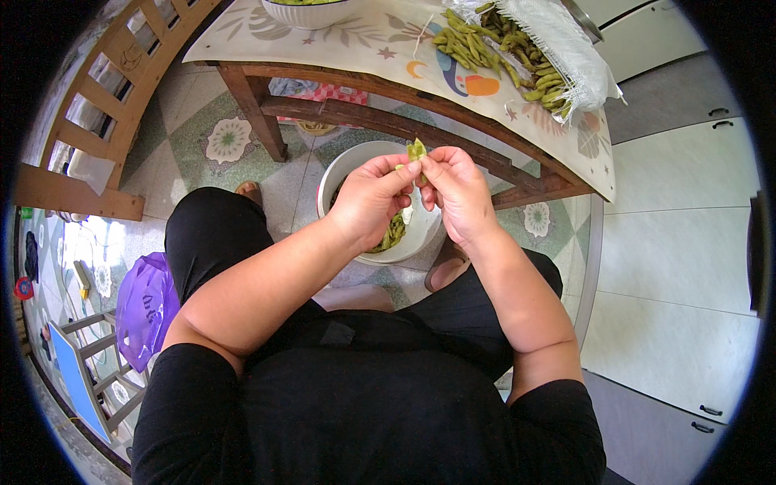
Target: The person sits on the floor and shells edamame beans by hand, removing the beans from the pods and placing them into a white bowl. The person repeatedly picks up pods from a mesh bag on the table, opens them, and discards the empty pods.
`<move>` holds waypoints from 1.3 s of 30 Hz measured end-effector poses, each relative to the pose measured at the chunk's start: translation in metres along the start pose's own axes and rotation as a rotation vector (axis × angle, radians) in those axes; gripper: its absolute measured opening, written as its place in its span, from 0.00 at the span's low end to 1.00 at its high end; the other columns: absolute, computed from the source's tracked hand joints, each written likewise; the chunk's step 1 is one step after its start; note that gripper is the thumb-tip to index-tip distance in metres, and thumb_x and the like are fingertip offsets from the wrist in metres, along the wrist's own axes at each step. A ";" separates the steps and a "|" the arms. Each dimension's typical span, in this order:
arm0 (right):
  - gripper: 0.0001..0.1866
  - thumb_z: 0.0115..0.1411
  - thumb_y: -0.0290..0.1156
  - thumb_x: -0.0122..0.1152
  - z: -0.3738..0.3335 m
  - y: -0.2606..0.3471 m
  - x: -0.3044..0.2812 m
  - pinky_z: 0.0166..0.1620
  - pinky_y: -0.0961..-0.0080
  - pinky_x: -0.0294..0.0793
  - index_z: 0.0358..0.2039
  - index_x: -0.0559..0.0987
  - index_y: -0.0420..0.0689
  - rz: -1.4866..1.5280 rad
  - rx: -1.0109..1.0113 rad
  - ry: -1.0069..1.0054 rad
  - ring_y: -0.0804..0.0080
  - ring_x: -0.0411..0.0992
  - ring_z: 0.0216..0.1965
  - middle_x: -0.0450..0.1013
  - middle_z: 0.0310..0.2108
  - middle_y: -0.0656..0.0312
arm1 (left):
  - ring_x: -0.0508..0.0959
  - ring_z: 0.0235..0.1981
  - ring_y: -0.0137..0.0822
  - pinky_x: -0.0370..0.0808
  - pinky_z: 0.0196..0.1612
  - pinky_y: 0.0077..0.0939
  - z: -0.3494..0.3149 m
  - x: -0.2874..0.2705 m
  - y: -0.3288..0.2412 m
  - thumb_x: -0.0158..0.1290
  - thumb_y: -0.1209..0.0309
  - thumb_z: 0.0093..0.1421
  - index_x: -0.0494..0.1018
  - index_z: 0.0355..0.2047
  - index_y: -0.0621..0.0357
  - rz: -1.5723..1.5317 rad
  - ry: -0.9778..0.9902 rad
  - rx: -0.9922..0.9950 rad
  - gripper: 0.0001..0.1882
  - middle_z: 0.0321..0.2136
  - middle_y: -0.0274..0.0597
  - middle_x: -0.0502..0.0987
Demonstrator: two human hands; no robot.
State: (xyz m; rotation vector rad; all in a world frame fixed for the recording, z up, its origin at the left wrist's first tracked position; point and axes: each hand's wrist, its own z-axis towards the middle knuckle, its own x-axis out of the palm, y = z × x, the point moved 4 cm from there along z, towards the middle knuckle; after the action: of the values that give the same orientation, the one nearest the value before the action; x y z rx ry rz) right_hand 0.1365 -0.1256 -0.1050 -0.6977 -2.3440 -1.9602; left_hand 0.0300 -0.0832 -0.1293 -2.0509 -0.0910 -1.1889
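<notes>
Both hands meet over a white basin (333, 179) on the floor, pinching one green soybean pod (416, 150) between thumbs and fingertips. My left hand (373, 194) grips the pod from its left side; my right hand (457, 187) grips it from the right. The pod's upper part sticks up above the fingertips and looks split. Inside the basin, partly hidden under my left hand, lie green pods or hulls (393, 234). A heap of green soybean pods (473, 47) rests on the table beyond, partly spilling from a white woven bag (566, 48).
A wooden table (347, 50) with a patterned cover stands just ahead, a white bowl (303, 14) on its far left. Pale cabinets (679, 259) line the right. On the left are a wooden railing (89, 97), a purple plastic bag (147, 311) and a blue-topped folding seat (79, 380).
</notes>
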 end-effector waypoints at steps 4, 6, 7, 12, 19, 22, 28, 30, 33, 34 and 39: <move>0.09 0.54 0.34 0.54 0.001 -0.002 0.002 0.18 0.90 0.60 0.31 0.68 0.43 0.046 0.099 0.034 0.84 0.62 0.15 0.68 0.19 0.65 | 0.66 0.22 0.20 0.62 0.25 0.13 0.005 -0.007 0.002 0.52 0.69 0.53 0.69 0.29 0.58 -0.004 0.041 -0.021 0.07 0.21 0.30 0.69; 0.09 0.55 0.35 0.53 0.000 0.000 0.004 0.18 0.89 0.60 0.30 0.68 0.43 0.050 0.218 0.157 0.83 0.63 0.15 0.68 0.19 0.65 | 0.65 0.20 0.20 0.62 0.25 0.12 0.005 -0.005 -0.003 0.52 0.70 0.53 0.69 0.28 0.58 0.040 -0.006 0.071 0.06 0.20 0.29 0.69; 0.09 0.56 0.35 0.52 -0.001 -0.001 0.005 0.18 0.89 0.60 0.29 0.68 0.43 0.052 0.278 0.219 0.83 0.63 0.16 0.68 0.20 0.65 | 0.65 0.19 0.20 0.62 0.24 0.12 0.005 -0.003 -0.007 0.52 0.70 0.53 0.69 0.28 0.58 0.061 -0.030 0.117 0.06 0.20 0.29 0.69; 0.10 0.56 0.36 0.51 -0.002 0.002 0.005 0.19 0.89 0.61 0.28 0.69 0.42 -0.107 0.205 0.227 0.82 0.65 0.16 0.69 0.19 0.63 | 0.64 0.18 0.19 0.61 0.23 0.12 0.001 -0.002 -0.008 0.52 0.70 0.52 0.69 0.26 0.56 0.066 -0.046 0.046 0.05 0.20 0.29 0.70; 0.12 0.57 0.36 0.49 -0.007 0.006 0.008 0.20 0.88 0.63 0.29 0.71 0.40 -0.149 0.223 0.236 0.81 0.66 0.17 0.71 0.20 0.60 | 0.67 0.19 0.22 0.64 0.23 0.14 0.003 -0.009 -0.009 0.51 0.70 0.54 0.67 0.21 0.55 0.082 0.006 0.072 0.07 0.18 0.31 0.69; 0.13 0.58 0.37 0.48 -0.006 0.006 0.006 0.21 0.88 0.64 0.30 0.71 0.39 -0.157 0.200 0.230 0.81 0.66 0.17 0.71 0.20 0.60 | 0.66 0.18 0.22 0.64 0.22 0.14 0.001 -0.007 -0.009 0.50 0.70 0.54 0.66 0.21 0.54 0.066 0.026 0.079 0.07 0.17 0.30 0.68; 0.12 0.57 0.36 0.49 -0.003 0.013 0.004 0.22 0.86 0.63 0.28 0.72 0.39 -0.284 0.134 0.312 0.82 0.66 0.19 0.71 0.20 0.63 | 0.60 0.16 0.19 0.54 0.16 0.11 -0.001 -0.001 -0.011 0.49 0.71 0.54 0.64 0.20 0.55 -0.059 0.033 -0.107 0.08 0.17 0.30 0.65; 0.08 0.55 0.32 0.51 -0.005 0.023 0.006 0.23 0.82 0.64 0.26 0.72 0.40 -0.660 -0.088 0.254 0.77 0.66 0.19 0.70 0.19 0.63 | 0.60 0.16 0.20 0.53 0.15 0.10 0.001 -0.004 -0.011 0.48 0.72 0.54 0.65 0.22 0.55 -0.054 0.036 -0.141 0.05 0.18 0.30 0.65; 0.05 0.50 0.28 0.55 -0.011 0.037 0.013 0.24 0.75 0.64 0.22 0.71 0.41 -1.111 -0.563 0.285 0.67 0.66 0.20 0.68 0.18 0.60 | 0.59 0.16 0.19 0.52 0.14 0.10 0.002 -0.006 -0.010 0.47 0.72 0.53 0.65 0.24 0.55 -0.031 0.061 -0.243 0.03 0.18 0.30 0.63; 0.05 0.48 0.27 0.56 -0.015 0.040 0.016 0.24 0.73 0.64 0.21 0.71 0.41 -1.238 -0.748 0.315 0.63 0.66 0.20 0.67 0.17 0.59 | 0.59 0.16 0.19 0.51 0.14 0.10 0.002 -0.007 -0.010 0.47 0.73 0.53 0.65 0.24 0.55 -0.021 0.072 -0.286 0.03 0.18 0.30 0.63; 0.05 0.46 0.26 0.57 -0.023 0.034 0.025 0.26 0.69 0.64 0.21 0.70 0.41 -1.258 -0.915 0.395 0.56 0.65 0.22 0.66 0.18 0.55 | 0.58 0.16 0.20 0.50 0.13 0.09 -0.003 -0.014 -0.010 0.47 0.73 0.53 0.64 0.26 0.56 -0.023 0.089 -0.573 0.03 0.19 0.31 0.64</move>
State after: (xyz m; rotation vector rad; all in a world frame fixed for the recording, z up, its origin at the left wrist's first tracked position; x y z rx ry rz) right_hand 0.1196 -0.1354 -0.0609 1.4907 -1.5382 -3.1019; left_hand 0.0155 -0.0742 -0.1336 -2.4793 0.3034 -1.4378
